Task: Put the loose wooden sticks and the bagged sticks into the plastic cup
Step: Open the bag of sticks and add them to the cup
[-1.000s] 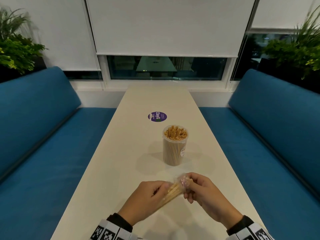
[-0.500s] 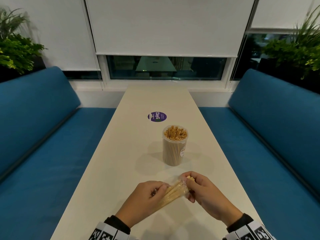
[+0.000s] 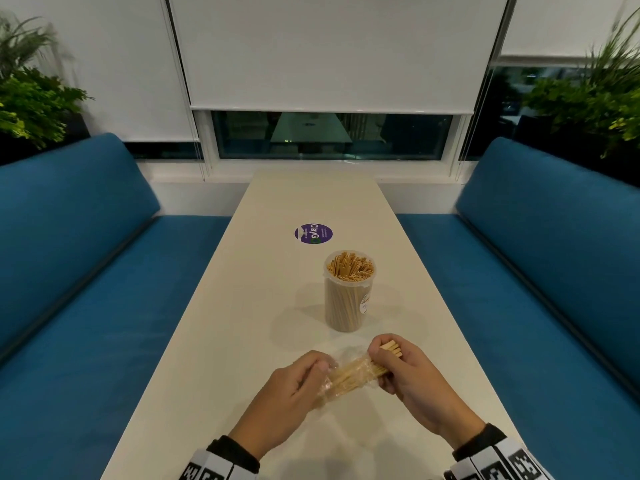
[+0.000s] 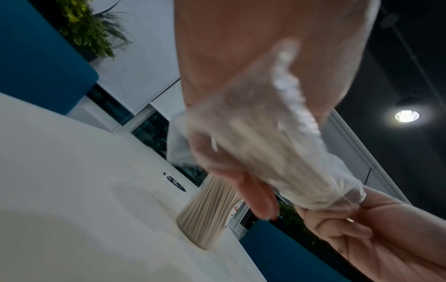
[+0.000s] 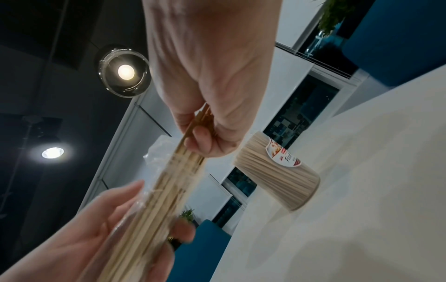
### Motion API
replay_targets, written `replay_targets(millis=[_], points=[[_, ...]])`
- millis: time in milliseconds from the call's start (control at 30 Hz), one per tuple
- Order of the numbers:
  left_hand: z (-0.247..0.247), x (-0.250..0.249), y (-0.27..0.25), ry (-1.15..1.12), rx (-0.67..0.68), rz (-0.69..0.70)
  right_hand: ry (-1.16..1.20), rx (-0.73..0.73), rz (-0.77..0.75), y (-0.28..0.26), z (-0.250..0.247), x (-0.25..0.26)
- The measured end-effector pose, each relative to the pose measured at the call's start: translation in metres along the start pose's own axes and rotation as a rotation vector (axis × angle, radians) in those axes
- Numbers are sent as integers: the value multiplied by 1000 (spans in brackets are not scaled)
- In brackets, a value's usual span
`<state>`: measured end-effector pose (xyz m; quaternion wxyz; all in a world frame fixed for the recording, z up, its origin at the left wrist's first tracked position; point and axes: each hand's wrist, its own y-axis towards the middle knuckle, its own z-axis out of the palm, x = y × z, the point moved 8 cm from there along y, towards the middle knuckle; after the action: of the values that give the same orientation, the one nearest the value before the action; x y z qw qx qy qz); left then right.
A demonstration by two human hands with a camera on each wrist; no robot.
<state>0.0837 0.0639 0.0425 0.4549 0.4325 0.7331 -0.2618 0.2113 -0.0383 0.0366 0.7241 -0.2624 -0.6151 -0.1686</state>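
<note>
Left hand (image 3: 289, 386) grips the bag (image 3: 341, 377); right hand (image 3: 408, 370) pinches the sticks (image 3: 391, 348), mid-lengths hidden by fingers. The cup (image 5: 277, 171) label (partly legible) faces only the right wrist.

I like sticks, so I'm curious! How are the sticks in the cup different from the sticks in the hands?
The sticks in the plastic cup stand upright, bare ends up; the bagged sticks lie slanted above the table.
The cup's sticks stand untouched; the bagged ones are gripped by the left hand and right hand.
The cup holds many more sticks; the bag's bundle is thin, wrapped in crinkly clear plastic.
Both look like thin pale wooden sticks.
</note>
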Motion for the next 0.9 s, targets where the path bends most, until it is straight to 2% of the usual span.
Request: replay_targets(millis=[67,100,200,267,367,500,667,900], points=[[11,3,-2,59,141,-49,-23,-6,-19,2,0,1],[14,4,-3,94,171,-58,-32,-11,-26,2,1,2],[16,-1,-1,190,134,-14,15,-88,-20,3,2,0],[17,-6,0,171,101,8,112,-137,21,5,1,-7],[21,-13,2,129,85,26,175,-41,118,7,16,-15],[29,-9,6,116,113,-13,141,11,61,8,26,-4],[29,-2,4,87,120,-66,124,-73,-18,9,20,11],[31,25,-8,196,208,-149,461,-302,-95,16,-27,28]])
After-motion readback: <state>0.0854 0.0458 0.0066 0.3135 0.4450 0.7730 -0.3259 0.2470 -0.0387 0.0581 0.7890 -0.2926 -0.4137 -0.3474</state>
